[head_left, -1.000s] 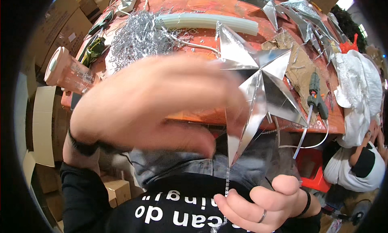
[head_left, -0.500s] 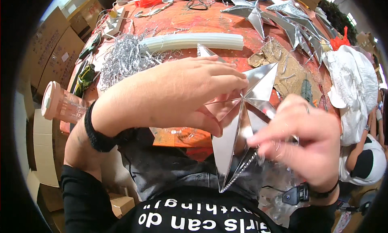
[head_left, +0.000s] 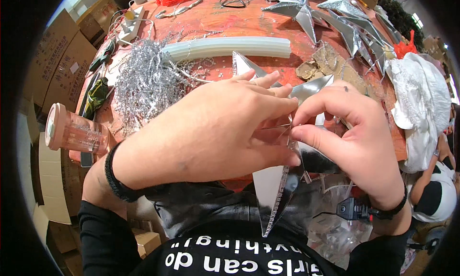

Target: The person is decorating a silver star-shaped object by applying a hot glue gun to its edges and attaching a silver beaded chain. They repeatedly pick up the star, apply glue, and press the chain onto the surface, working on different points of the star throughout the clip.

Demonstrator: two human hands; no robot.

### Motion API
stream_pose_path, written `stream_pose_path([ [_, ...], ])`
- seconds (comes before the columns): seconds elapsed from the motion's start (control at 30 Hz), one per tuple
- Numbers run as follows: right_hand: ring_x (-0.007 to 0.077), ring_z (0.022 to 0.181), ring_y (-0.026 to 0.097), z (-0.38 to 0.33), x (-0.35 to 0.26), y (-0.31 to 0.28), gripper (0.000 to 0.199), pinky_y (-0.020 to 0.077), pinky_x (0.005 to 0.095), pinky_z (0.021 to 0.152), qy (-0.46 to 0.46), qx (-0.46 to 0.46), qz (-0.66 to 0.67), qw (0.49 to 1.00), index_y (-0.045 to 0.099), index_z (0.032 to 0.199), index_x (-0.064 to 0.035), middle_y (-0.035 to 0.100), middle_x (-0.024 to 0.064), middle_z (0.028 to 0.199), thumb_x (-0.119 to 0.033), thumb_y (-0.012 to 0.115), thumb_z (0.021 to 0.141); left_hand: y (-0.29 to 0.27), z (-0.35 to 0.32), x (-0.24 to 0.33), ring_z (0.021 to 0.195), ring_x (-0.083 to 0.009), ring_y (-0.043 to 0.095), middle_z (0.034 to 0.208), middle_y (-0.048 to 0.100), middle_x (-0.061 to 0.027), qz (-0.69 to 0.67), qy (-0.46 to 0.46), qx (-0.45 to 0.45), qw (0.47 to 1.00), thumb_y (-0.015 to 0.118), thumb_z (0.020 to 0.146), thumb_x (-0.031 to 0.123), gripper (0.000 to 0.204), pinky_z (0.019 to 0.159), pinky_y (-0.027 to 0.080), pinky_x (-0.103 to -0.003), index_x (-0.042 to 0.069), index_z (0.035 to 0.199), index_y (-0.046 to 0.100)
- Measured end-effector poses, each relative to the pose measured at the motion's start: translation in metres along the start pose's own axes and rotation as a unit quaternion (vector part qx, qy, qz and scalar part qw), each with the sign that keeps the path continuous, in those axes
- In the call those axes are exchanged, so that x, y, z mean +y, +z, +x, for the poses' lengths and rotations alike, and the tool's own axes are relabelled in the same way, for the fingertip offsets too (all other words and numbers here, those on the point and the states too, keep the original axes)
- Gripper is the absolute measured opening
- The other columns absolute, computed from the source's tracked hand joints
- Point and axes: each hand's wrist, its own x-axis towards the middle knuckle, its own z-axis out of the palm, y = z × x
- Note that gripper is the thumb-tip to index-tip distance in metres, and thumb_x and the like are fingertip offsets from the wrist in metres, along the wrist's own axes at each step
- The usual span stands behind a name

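Observation:
A mirror-silver five-pointed star (head_left: 268,182) lies partly over the table's near edge, one long point aimed at my body. A thin strip of rhinestone trim (head_left: 277,206) runs up the ridge of that point toward the star's middle. My left hand (head_left: 230,127) reaches across the star, fingers over its far side and thumb pressed near the ridge, holding it. Close beside those fingers, my right hand (head_left: 347,132) pinches at the star's centre, thumb against forefinger. The trim's end seems to be in that pinch, though the fingertips mostly hide it.
A tangle of silver bead strands (head_left: 148,77) lies left of a pale ribbed strip (head_left: 230,48). Several silver stars (head_left: 342,31) are piled at the far right. A pink cup (head_left: 79,132) stands at the left edge, white cloth (head_left: 419,103) at the right. Another person (head_left: 436,189) is beyond it.
My right hand has moved up and away from my body, from the near point to the star's centre. Trim now lies along the ridge; my left hand has shifted slightly toward my body.

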Motion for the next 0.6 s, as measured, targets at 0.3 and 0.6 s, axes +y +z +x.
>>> stream_pose_path([
  [0.3,0.0125,0.076,0.05,0.0026,-0.0021,-0.0021,0.008,0.0378,0.0257,0.067,0.036,0.014,-0.013,0.999,0.064,0.079,-0.0023,0.062,0.002,0.078,-0.005,0.069,0.074,0.0027,0.0004,0.0031,0.129,-0.0404,0.038,0.132,0.051,-0.0195,0.005,-0.027,0.005,1.0,0.075,0.072,0.022,0.05,0.109,0.026,-0.052,0.006,0.118,0.061],
  [0.6,0.0121,0.074,0.05,0.0057,0.0004,-0.0028,0.008,0.0374,0.0251,0.067,0.047,0.037,-0.01,0.998,0.065,0.081,-0.0019,0.062,0.0028,0.078,-0.007,0.068,0.076,0.0032,0.0001,0.0021,0.13,-0.0399,0.038,0.133,0.05,-0.0203,0.013,-0.029,0.004,0.999,0.075,0.072,0.022,0.054,0.108,0.03,-0.048,0.006,0.121,0.059],
])
